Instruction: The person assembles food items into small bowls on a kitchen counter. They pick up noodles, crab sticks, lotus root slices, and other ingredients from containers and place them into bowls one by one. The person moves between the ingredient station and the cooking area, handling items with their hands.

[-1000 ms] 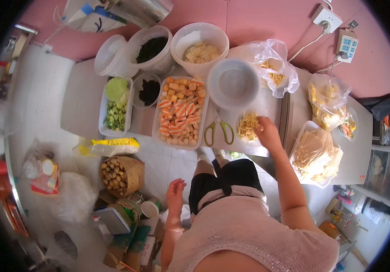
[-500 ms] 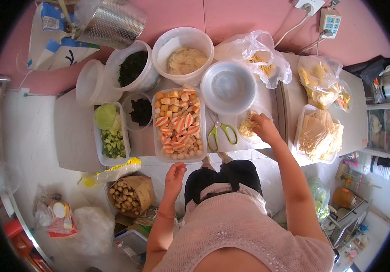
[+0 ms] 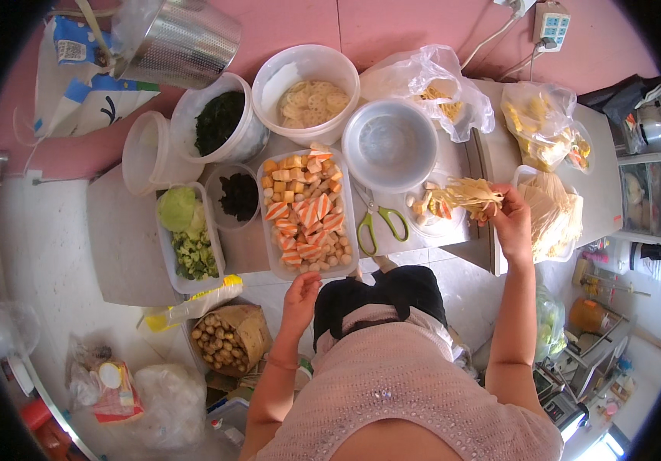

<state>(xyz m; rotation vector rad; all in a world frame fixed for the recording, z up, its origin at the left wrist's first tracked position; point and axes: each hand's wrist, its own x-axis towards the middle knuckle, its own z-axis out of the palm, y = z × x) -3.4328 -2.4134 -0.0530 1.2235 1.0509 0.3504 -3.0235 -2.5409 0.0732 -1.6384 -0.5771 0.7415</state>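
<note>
My right hand [image 3: 512, 224] is closed around one end of a bunch of pale yellow strips [image 3: 465, 195], held above the right side of a small clear round bowl [image 3: 439, 227]. Pale and orange pieces lie in that bowl. My left hand [image 3: 299, 298] is empty, fingers loosely bent and apart from the thumb, just off the near edge of a clear tray [image 3: 273, 265]. Balls, orange-and-white striped pieces and orange cubes fill the tray. Green-handled scissors [image 3: 380, 225] lie between tray and bowl, blades toward a large pale round basin [image 3: 390, 146].
At the right, a box holds a stack of beige sheets [image 3: 549, 207] below a bag of yellow food [image 3: 538, 127]. Tubs of lotus root slices [image 3: 313, 104] and dark greens [image 3: 219, 123] stand behind. Leafy greens fill a tray [image 3: 193, 238] at left. A potato bag [image 3: 226, 338] stands on the floor.
My right hand has lifted the pale yellow strips out of the small bowl and moved right with them. My left hand stays near the tray's front edge.
</note>
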